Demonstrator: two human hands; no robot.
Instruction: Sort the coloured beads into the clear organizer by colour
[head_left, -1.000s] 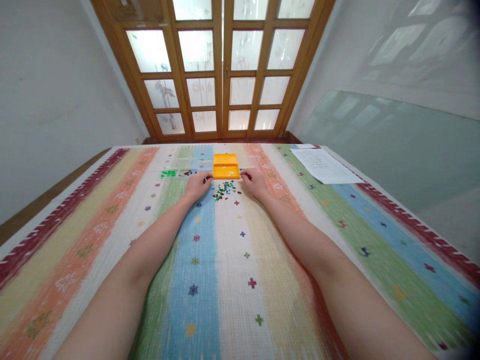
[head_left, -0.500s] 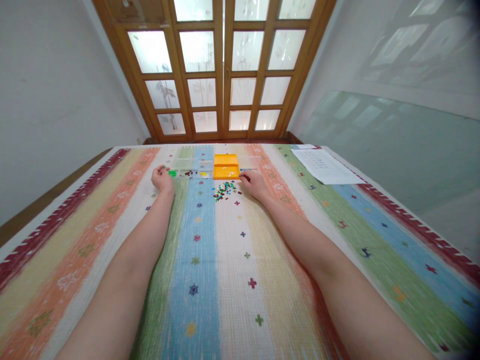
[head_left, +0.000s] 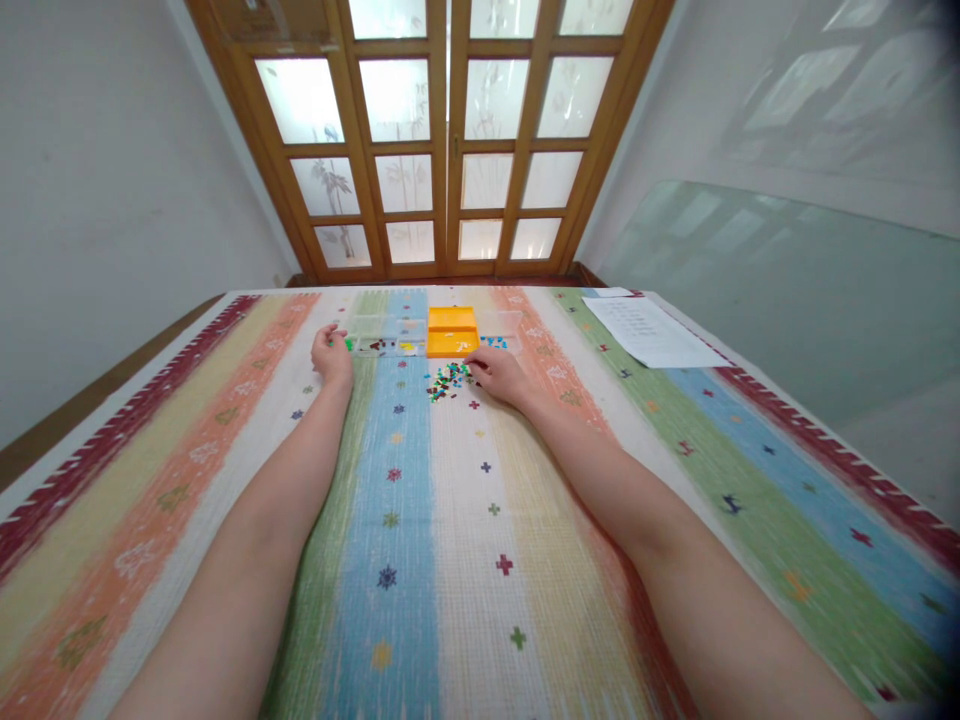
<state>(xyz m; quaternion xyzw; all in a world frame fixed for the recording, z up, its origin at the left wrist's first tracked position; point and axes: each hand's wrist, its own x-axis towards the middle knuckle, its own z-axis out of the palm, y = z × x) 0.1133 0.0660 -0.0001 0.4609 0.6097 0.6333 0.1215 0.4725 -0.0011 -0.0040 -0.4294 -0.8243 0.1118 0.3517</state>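
My left hand [head_left: 331, 355] is at the left end of the row of small boxes, beside the clear box with green pieces [head_left: 349, 345]. Its fingers are curled together, and what they hold, if anything, is too small to make out. At the right edge of a loose pile of small coloured pieces [head_left: 448, 382], my right hand [head_left: 496, 374] has its fingertips pinched; any piece in them is hidden. Behind the pile an orange box [head_left: 452, 330] lies with its lid open and white pieces inside. Blue pieces [head_left: 493, 342] lie in the clear box right of it.
Clear boxes with brown pieces [head_left: 377, 346] and yellow pieces [head_left: 408, 347] stand left of the orange box. A printed paper sheet [head_left: 649, 332] lies at the far right on the striped tablecloth [head_left: 465, 520]. Glazed wooden doors [head_left: 448, 150] stand beyond the table.
My right hand has moved left and slightly toward me, from the blue pieces' box to the pile, uncovering the blue pieces. My left hand has shifted slightly right, closer over the green pieces.
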